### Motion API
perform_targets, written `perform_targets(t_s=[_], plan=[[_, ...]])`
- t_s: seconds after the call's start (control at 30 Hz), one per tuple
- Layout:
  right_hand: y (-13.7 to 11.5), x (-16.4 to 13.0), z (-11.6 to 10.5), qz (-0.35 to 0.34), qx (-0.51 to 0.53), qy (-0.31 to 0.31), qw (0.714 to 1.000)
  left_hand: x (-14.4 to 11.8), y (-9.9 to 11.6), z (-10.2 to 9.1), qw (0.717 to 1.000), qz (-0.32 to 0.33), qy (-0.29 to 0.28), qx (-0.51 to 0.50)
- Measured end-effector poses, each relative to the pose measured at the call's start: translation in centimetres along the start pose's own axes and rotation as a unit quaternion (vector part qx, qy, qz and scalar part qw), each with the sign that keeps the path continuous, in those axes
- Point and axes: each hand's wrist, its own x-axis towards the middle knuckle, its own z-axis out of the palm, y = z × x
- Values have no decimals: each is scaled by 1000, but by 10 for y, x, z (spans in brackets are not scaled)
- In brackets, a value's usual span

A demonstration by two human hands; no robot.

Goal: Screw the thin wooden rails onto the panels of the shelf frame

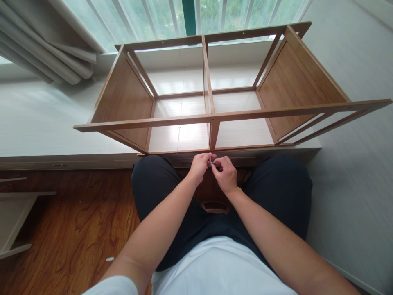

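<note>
Wooden shelf frame (211, 116) lies on its side on a white raised ledge (39, 123) below the window (159, 16), its open face turned upward toward the camera. Two side panels close the left and right ends; a central divider (206, 73) splits the frame into two bays. Long rails run across front and back, and the near upper rail extends past the right panel toward the wall.

Both hands meet at the near lower rail, directly beneath the foot of the central divider. Left hand (199, 166) has its fingers pinched together at the rail's edge. Right hand (225, 174) is clenched around a small metal tool (212, 161), of which only a short grey tip shows between the two hands; its exact type cannot be determined. The tool tip sits touching or just beside the rail at the divider joint. Whether the left fingers grip the tool or a fastener cannot be told.

Seated person's knees, in dark trousers (159, 184), press close to the ledge on either side of the hands. Brown wood-grain floor (70, 221) lies to the left. Grey curtain (46, 45) hangs bunched at upper left. A small white fleck (109, 259) rests on the floor near the left elbow.
</note>
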Motion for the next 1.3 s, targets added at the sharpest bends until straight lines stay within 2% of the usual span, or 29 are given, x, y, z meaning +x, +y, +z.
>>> perform_targets(t_s=[0.37,0.5,0.73,0.83,0.97,1.07,1.3], plan=[[2,0,0,7,-21,-4,1000,-5,4,1,1000,1,8,1],[2,0,3,53,8,-21,998,-6,5,2,1000,-1,6,-4],[3,2,11,155,156,-42,975,-8,7,3,1000,12,4,-16],[2,3,14,223,242,-60,942,-7,7,4,1000,18,6,-12],[0,6,19,328,387,-82,858,-6,5,4,1000,22,6,-8],[-2,8,20,371,453,-91,805,-7,6,4,1000,13,3,0],[-4,12,14,408,507,-111,751,-10,8,4,1000,8,-4,14]])
